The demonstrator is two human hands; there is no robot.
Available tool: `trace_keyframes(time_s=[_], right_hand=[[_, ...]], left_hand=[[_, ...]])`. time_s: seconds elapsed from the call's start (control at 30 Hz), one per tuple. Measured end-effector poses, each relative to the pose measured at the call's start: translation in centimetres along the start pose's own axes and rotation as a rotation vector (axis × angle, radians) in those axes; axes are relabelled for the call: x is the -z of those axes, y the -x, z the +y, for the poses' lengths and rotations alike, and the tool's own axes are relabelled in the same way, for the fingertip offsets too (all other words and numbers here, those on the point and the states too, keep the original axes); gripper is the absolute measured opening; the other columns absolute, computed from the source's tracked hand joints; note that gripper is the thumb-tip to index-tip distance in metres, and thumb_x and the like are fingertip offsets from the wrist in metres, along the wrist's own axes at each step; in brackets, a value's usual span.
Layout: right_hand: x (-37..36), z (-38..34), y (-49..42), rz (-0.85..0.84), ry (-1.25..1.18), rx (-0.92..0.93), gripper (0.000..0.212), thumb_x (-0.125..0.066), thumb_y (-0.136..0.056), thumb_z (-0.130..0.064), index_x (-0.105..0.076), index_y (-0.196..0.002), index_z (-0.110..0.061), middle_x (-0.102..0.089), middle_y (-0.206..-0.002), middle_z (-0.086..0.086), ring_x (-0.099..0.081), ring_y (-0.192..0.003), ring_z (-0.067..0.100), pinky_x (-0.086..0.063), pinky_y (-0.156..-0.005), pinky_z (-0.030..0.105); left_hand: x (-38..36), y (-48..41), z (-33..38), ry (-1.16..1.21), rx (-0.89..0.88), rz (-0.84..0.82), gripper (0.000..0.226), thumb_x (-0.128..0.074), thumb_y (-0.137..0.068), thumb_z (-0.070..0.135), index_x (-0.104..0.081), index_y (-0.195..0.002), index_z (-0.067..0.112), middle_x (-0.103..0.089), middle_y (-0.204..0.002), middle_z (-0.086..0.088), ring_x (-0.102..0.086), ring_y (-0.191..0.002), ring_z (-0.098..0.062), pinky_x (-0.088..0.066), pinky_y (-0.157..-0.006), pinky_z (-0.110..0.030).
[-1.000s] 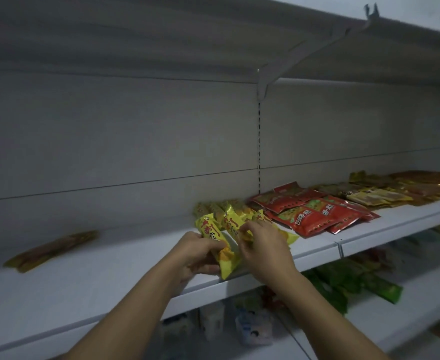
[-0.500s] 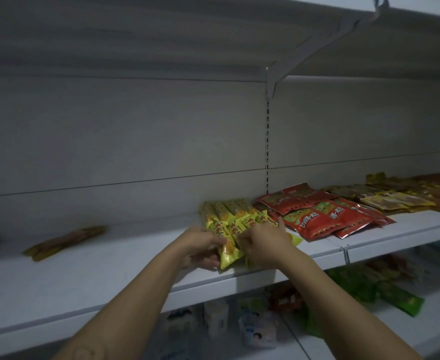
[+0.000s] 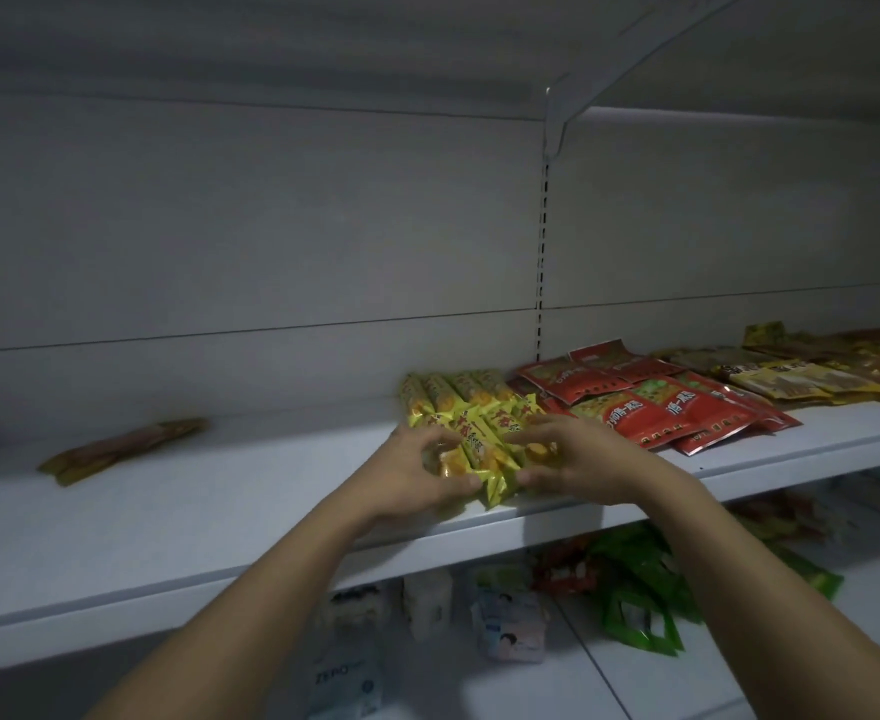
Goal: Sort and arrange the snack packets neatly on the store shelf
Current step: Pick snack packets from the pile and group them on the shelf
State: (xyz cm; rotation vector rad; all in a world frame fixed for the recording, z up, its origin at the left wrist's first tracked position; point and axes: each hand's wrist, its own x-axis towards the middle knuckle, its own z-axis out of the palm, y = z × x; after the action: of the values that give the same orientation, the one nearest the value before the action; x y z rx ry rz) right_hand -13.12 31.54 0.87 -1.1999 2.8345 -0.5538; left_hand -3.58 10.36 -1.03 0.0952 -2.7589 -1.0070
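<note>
Two hands: left hand (image 3: pixel 417 475), right hand (image 3: pixel 573 459) grip yellow packets (image 3: pixel 476 443), half hiding them; contact blurred.

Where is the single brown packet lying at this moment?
In the head view, the brown packet lies flat on the left part of the white shelf, far left of the yellow packets.

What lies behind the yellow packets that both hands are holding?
Another row of yellow packets, then the back panel. The held packets cover that row's near ends.
</note>
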Motion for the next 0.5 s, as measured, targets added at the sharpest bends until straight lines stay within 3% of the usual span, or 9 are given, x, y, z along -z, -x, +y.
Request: trace_keyframes(time_s=[0.1,0.23,0.37,0.5], right_hand=[[-0.5,-0.2,-0.1,0.015,-0.001,-0.003,0.049,-0.063,-0.090,-0.049,-0.057,-0.135,-0.034,-0.048,-0.148,-0.002,-0.044,-0.133,0.020,-0.036,-0.101,0.033],[-0.6,-0.6,-0.1,0.047,0.123,-0.050,0.050,-0.060,-0.090,-0.056,-0.056,-0.135,-0.036,-0.048,-0.148,-0.002,-0.045,-0.132,0.021,-0.038,-0.107,0.043],[-0.1,-2.1,-0.6,0.060,0.236,-0.066,0.061,-0.058,-0.086,-0.064,-0.049,-0.141,-0.038,-0.040,-0.154,-0.002,-0.038,-0.139,0.022,-0.026,-0.116,0.053],[0.2,-5.2,-2.2,0.111,0.258,-0.017,0.070,-0.057,-0.085,-0.068,-0.038,-0.147,-0.041,-0.037,-0.156,-0.004,-0.033,-0.143,0.021,-0.018,-0.119,0.055]], left_hand=[[-0.3,-0.2,-0.1,-0.039,-0.016,0.019,0.059,-0.077,-0.079,0.049,-0.059,-0.132,0.028,-0.044,-0.133,-0.003,-0.056,-0.109,-0.019,-0.044,-0.086,-0.024],[-0.2,-0.5,-0.7,-0.053,-0.036,0.002,0.063,-0.075,-0.080,0.050,-0.055,-0.136,0.028,-0.045,-0.136,-0.003,-0.054,-0.110,-0.017,-0.043,-0.088,-0.024],[0.3,-0.6,-1.3,-0.121,-0.041,0.034,0.071,-0.066,-0.085,0.058,-0.041,-0.146,0.032,-0.043,-0.147,-0.005,-0.048,-0.128,-0.022,-0.043,-0.099,-0.033],[2.2,-0.2,-2.3,-0.241,-0.052,0.111,0.069,-0.058,-0.088,0.062,-0.039,-0.147,0.032,-0.043,-0.151,0.000,-0.041,-0.136,-0.020,-0.038,-0.103,-0.034]])
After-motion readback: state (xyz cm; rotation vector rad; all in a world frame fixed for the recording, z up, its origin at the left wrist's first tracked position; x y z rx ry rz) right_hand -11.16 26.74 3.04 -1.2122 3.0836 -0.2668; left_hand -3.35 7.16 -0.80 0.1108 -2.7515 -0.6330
